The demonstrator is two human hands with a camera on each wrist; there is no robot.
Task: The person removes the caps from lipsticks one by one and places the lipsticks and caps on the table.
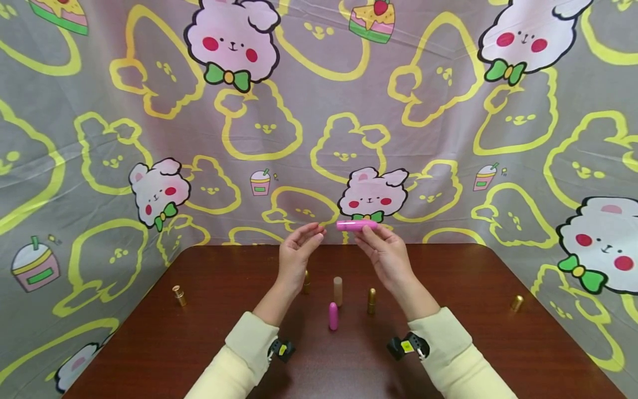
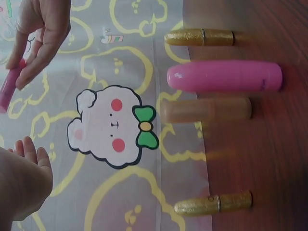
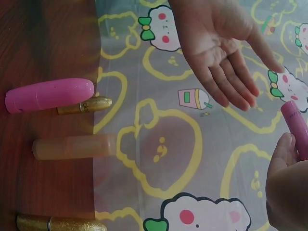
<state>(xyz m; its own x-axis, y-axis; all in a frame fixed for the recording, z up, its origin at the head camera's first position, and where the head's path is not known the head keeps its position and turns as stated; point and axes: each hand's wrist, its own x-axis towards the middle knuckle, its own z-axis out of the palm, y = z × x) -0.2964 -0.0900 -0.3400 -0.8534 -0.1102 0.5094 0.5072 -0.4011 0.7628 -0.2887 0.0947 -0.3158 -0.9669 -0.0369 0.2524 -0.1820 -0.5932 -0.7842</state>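
Observation:
My right hand (image 1: pixel 385 252) holds a pink lipstick tube (image 1: pixel 349 225) level above the table, pinched near its right end. My left hand (image 1: pixel 297 252) is raised to the left of the tube's free end, a small gap apart. In the right wrist view, the left palm (image 3: pixel 211 48) faces up with its fingers extended and nothing on it. Below the hands, a second pink lipstick tube (image 1: pixel 333 317) stands upright, with a tan tube (image 1: pixel 338 291) standing just behind it.
Gold lipstick tubes stand on either side of the tan one, one at the right (image 1: pixel 371 301) and one partly behind the left wrist (image 1: pixel 306 282). Another gold tube (image 1: pixel 179 295) is far left, and a short gold piece (image 1: pixel 517 302) far right. A patterned cloth hangs behind the brown table (image 1: pixel 448 277).

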